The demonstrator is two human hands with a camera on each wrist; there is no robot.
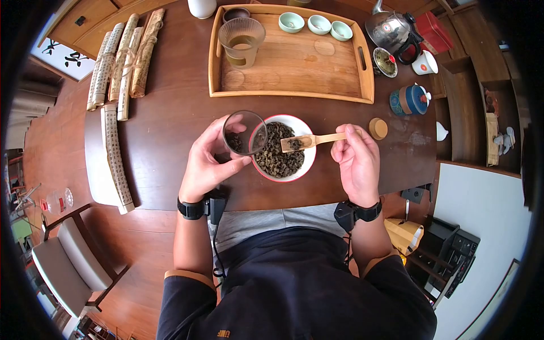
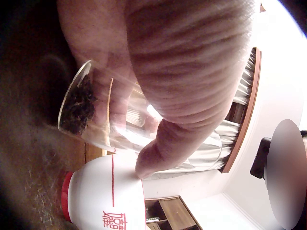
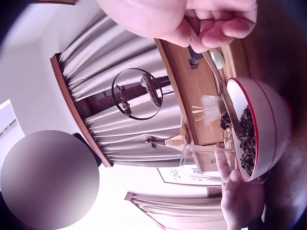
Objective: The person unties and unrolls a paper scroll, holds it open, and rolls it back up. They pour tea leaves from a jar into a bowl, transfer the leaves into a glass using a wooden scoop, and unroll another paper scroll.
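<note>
My left hand [image 1: 205, 164] grips a clear glass cup [image 1: 241, 133], tilted beside the bowl. Dark tea leaves [image 2: 79, 108] lie in the bottom of that cup in the left wrist view. A white bowl with a red rim [image 1: 309, 161] stands close to the table's front edge, holding a heap of dry rolled tea leaves [image 1: 279, 161]. Between thumb and fingers, my right hand [image 1: 360, 164] pinches the handle of a bamboo tea scoop [image 1: 326, 138]. The scoop's flat end is over the bowl with a few leaves on it; in the right wrist view it dips inside the rim [image 3: 249, 115].
Behind the bowl is a wooden tray [image 1: 289, 93] with a ribbed glass [image 1: 242, 37] and small green cups [image 1: 291, 22]. At right stand a kettle [image 1: 391, 31], a blue canister [image 1: 409, 100] and a round wooden lid [image 1: 378, 128]. Bamboo scrolls [image 1: 122, 62] lie at left.
</note>
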